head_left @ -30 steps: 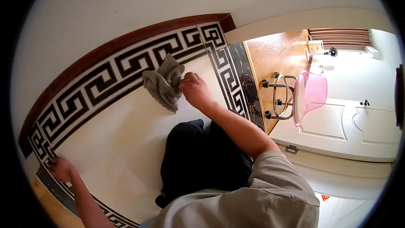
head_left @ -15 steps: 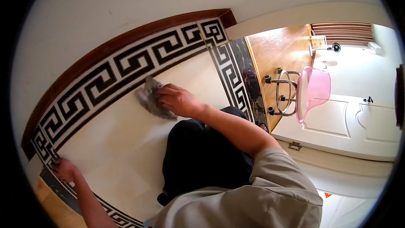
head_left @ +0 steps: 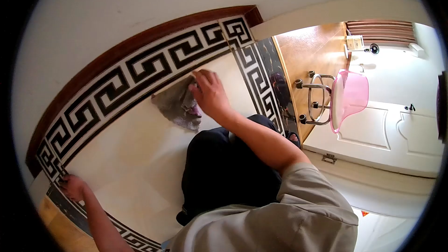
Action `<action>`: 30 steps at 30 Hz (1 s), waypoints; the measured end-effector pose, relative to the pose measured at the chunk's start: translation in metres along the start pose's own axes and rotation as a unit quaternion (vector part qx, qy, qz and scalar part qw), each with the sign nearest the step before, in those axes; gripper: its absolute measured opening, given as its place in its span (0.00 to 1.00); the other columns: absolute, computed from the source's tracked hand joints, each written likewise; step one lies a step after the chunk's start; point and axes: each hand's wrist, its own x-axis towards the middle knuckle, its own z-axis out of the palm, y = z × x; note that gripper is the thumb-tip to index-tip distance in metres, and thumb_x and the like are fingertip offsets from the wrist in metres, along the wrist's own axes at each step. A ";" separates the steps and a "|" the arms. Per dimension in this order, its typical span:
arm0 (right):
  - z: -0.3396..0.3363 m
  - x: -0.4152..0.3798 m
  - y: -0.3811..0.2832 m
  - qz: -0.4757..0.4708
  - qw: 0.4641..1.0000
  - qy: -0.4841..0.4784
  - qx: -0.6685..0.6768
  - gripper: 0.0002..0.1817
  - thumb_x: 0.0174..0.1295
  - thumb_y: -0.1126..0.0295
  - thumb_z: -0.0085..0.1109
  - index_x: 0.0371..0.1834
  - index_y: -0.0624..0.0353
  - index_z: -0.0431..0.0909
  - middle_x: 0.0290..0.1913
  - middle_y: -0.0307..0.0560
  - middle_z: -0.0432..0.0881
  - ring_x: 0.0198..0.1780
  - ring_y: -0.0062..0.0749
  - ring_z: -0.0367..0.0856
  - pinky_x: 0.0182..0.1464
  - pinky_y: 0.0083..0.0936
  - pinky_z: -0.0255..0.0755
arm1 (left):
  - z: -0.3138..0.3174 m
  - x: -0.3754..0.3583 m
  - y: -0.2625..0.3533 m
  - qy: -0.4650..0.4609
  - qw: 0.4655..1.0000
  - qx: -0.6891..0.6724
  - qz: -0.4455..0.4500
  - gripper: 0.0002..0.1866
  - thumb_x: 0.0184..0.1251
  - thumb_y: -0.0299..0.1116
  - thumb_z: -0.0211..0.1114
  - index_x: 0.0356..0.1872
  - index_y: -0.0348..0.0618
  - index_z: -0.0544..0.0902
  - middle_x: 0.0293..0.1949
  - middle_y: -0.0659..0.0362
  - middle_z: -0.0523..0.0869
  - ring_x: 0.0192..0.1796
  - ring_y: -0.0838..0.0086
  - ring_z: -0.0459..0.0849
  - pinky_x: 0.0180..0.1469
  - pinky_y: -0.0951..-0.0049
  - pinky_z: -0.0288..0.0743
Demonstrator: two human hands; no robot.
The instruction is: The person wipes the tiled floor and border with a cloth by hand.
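pale tile floor (head_left: 126, 158) in head view, directly under grey cloth (head_left: 173, 105). using cloth as landmark for all below.

black-and-white key-pattern border (head_left: 149, 67) just beside cloth, then brown skirting (head_left: 253, 17) and white wall (head_left: 116, 9), in that order out from cloth.

cloth: spread unevenly on tile, partly blurred, purplish patch at edge by right hand (head_left: 212, 92).

right hand: at edge of cloth, on side toward pink chair (head_left: 352, 100). fingers bent, close together, next to cloth edge. pinching cloth or only touching: cannot tell.

left hand (head_left: 74, 187): well apart from cloth, across the tile, down at border near a corner of the pattern. fingers bent toward border. wide or narrow: cannot tell, too small.

dark trousers (head_left: 228, 172): bent knees near cloth. beige sleeve (head_left: 317, 191) farther from cloth, past knees.

beyond right hand as seen from cloth: another run of border, black stone strip (head_left: 267, 56), wood-toned floor (head_left: 308, 49), then pink chair on casters, well apart from cloth. farther from cloth again: white door (head_left: 373, 128).
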 end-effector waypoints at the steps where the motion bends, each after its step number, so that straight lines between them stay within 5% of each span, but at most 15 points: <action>1: 0.003 -0.002 -0.003 -0.031 0.999 -0.017 -0.002 0.20 0.64 0.66 0.59 0.58 0.59 0.74 0.59 0.56 0.74 0.63 0.51 0.70 0.63 0.43 0.66 | 0.000 0.000 -0.001 0.007 1.000 0.001 -0.001 0.30 0.74 0.54 0.40 0.70 0.53 0.72 0.71 0.57 0.70 0.72 0.60 0.68 0.72 0.51 0.58; 5: 0.008 -0.006 -0.020 -0.131 0.986 -0.068 -0.076 0.25 0.60 0.62 0.62 0.59 0.62 0.75 0.62 0.52 0.72 0.66 0.48 0.68 0.65 0.41 0.64 | 0.000 -0.003 0.002 0.022 1.000 -0.009 0.011 0.30 0.74 0.54 0.40 0.70 0.53 0.71 0.72 0.56 0.69 0.72 0.59 0.68 0.72 0.50 0.58; 12: 0.003 0.008 -0.003 -0.022 0.987 -0.069 -0.140 0.30 0.54 0.62 0.65 0.62 0.56 0.73 0.57 0.49 0.73 0.60 0.45 0.71 0.61 0.40 0.65 | 0.015 0.002 -0.008 0.017 1.000 -0.009 0.002 0.31 0.73 0.53 0.40 0.70 0.52 0.71 0.71 0.56 0.70 0.71 0.58 0.70 0.71 0.50 0.59; 15: 0.000 0.012 0.006 0.012 0.995 -0.054 -0.077 0.27 0.57 0.59 0.64 0.60 0.56 0.75 0.55 0.49 0.75 0.58 0.47 0.72 0.59 0.42 0.66 | 0.011 0.005 -0.007 -0.010 0.999 -0.035 -0.008 0.30 0.73 0.53 0.40 0.69 0.51 0.72 0.71 0.55 0.71 0.70 0.58 0.70 0.71 0.52 0.59; 20: 0.000 0.018 0.021 0.015 0.998 0.064 -0.012 0.13 0.57 0.72 0.66 0.46 0.62 0.83 0.47 0.51 0.79 0.51 0.48 0.77 0.52 0.35 0.73 | 0.000 -0.004 -0.002 0.037 0.999 -0.004 0.027 0.29 0.73 0.53 0.42 0.68 0.50 0.74 0.68 0.55 0.73 0.68 0.59 0.73 0.70 0.53 0.62; 24: 0.000 0.015 0.034 0.008 0.999 -0.038 0.000 0.09 0.54 0.75 0.65 0.39 0.60 0.85 0.46 0.48 0.79 0.49 0.47 0.77 0.52 0.36 0.73 | 0.019 0.002 -0.009 0.057 0.997 -0.003 0.059 0.29 0.74 0.52 0.42 0.68 0.49 0.73 0.69 0.55 0.73 0.69 0.60 0.72 0.70 0.52 0.63; 27: -0.023 0.016 0.023 0.059 0.991 -0.069 -0.099 0.09 0.54 0.76 0.63 0.40 0.61 0.84 0.44 0.48 0.79 0.49 0.47 0.77 0.51 0.37 0.73 | 0.021 0.000 -0.015 0.040 0.997 -0.037 0.057 0.30 0.74 0.52 0.41 0.69 0.49 0.72 0.70 0.55 0.71 0.71 0.61 0.70 0.70 0.50 0.61; 29: -0.031 0.018 0.008 -0.014 0.981 0.047 -0.186 0.11 0.56 0.76 0.63 0.43 0.61 0.82 0.44 0.49 0.80 0.48 0.47 0.78 0.51 0.38 0.73 | 0.002 -0.007 -0.004 0.040 0.998 -0.020 0.039 0.30 0.74 0.52 0.40 0.69 0.49 0.73 0.70 0.55 0.72 0.71 0.61 0.70 0.70 0.49 0.60; 30: -0.030 0.018 0.004 -0.038 0.991 0.013 -0.127 0.18 0.56 0.69 0.64 0.50 0.61 0.79 0.46 0.50 0.77 0.51 0.44 0.75 0.51 0.40 0.70 | -0.006 -0.012 0.001 0.035 0.998 -0.042 0.031 0.30 0.74 0.52 0.39 0.68 0.49 0.73 0.70 0.55 0.72 0.71 0.61 0.69 0.72 0.49 0.58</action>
